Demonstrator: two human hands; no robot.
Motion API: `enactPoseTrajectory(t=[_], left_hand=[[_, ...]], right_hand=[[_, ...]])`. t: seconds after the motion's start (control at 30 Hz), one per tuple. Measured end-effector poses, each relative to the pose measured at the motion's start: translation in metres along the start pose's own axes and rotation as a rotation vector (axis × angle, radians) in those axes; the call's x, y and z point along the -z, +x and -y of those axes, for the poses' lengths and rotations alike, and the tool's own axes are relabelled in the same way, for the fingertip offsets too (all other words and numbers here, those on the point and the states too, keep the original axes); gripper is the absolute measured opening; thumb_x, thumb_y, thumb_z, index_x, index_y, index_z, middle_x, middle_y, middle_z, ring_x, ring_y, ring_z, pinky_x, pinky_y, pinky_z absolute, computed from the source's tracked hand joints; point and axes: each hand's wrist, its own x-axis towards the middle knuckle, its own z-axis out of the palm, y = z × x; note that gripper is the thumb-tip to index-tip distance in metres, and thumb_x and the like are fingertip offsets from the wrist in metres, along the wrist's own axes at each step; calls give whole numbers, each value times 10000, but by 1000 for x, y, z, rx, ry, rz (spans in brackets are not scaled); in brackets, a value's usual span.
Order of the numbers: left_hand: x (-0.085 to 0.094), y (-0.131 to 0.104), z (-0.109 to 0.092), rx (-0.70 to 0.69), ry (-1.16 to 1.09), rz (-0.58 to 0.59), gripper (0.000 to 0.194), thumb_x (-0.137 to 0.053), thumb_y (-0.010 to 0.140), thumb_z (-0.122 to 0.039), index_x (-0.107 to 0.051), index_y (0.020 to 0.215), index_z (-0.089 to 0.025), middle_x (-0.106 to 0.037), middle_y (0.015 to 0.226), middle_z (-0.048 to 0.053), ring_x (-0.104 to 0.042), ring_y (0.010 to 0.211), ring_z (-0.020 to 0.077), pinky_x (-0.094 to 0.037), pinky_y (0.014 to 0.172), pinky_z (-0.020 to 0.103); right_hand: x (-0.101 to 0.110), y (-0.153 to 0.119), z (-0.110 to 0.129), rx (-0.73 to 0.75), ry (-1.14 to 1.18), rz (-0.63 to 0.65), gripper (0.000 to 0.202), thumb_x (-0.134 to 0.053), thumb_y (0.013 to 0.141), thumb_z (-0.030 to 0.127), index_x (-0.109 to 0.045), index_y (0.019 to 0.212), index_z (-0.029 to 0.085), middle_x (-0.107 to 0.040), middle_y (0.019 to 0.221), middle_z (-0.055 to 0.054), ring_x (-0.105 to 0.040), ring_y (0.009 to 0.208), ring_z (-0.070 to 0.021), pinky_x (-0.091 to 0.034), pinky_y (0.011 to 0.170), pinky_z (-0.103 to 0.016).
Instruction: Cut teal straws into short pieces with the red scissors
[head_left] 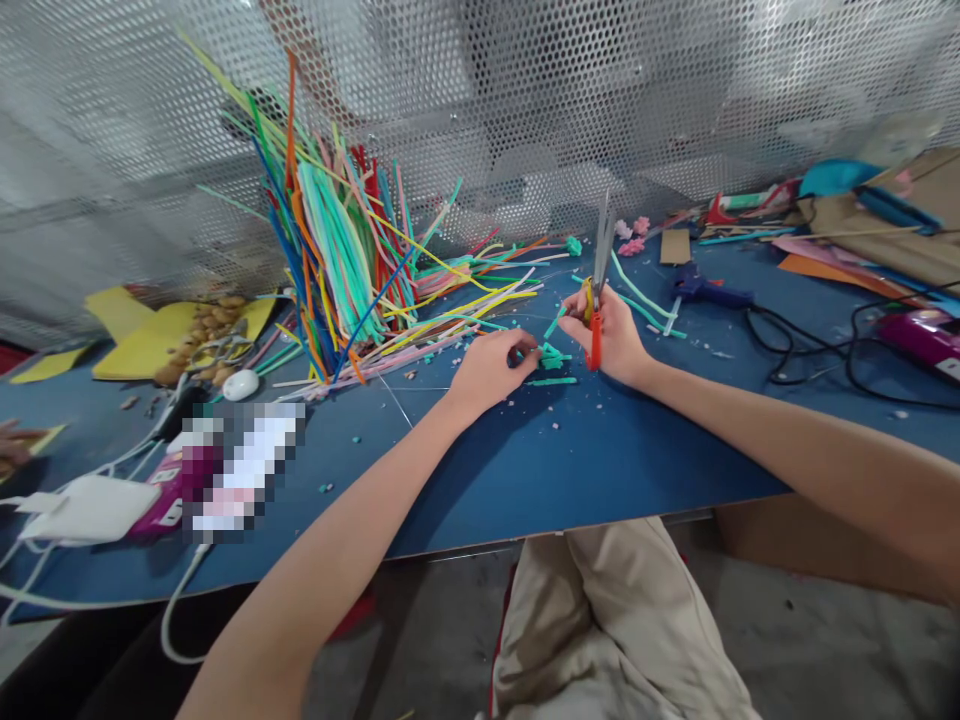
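Observation:
My right hand (619,342) is wrapped round a pair of scissors (602,250) with orange and yellow handles, its blades pointing up and away from me. A short green pipe cleaner piece (556,322) sticks out by the right thumb; whether it is gripped I cannot tell. Low over the table, my left hand (489,368) has its fingertips closed at a small bunch of bent green pipe cleaner pieces (553,357). Just below the bunch, a straight green piece (551,381) lies on the blue tabletop (510,470).
A big bundle of coloured pipe cleaners (337,250) stands at the back left, with loose ones beside it. To the right lie a blue glue gun (709,287), its black cable and a purple power strip (926,340). A phone (251,465) and white charger (94,508) occupy the left.

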Motion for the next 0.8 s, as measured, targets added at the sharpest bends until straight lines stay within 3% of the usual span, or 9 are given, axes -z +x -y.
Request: enactPoseTrajectory(t=[0.23, 0.5, 0.8], left_hand=[[-9, 4, 11, 15, 25, 36, 94, -697, 809, -189, -706, 899, -162, -700, 797, 23, -608, 686, 141, -481, 695, 273], [-7, 3, 12, 57, 24, 53, 68, -634, 861, -183, -696, 889, -174, -713, 783, 14, -634, 690, 145, -487, 720, 281], [8, -2, 5, 191, -140, -47, 137, -551, 967, -234, -638, 1066, -200, -789, 932, 28, -716, 798, 170, -509, 788, 311]], right_hand=[[0, 1, 2, -75, 38, -86, 423, -825, 705, 414, -454, 836, 258, -604, 892, -20, -553, 801, -177, -490, 739, -385], [0, 0, 0, -100, 60, -80, 396, -795, 730, 429, -461, 860, 261, -605, 942, -28, -514, 732, -160, -495, 716, -395], [-1, -2, 1, -123, 107, -32, 396, -832, 697, 389, -491, 840, 248, -603, 930, -19, -513, 707, -141, -506, 725, -387]])
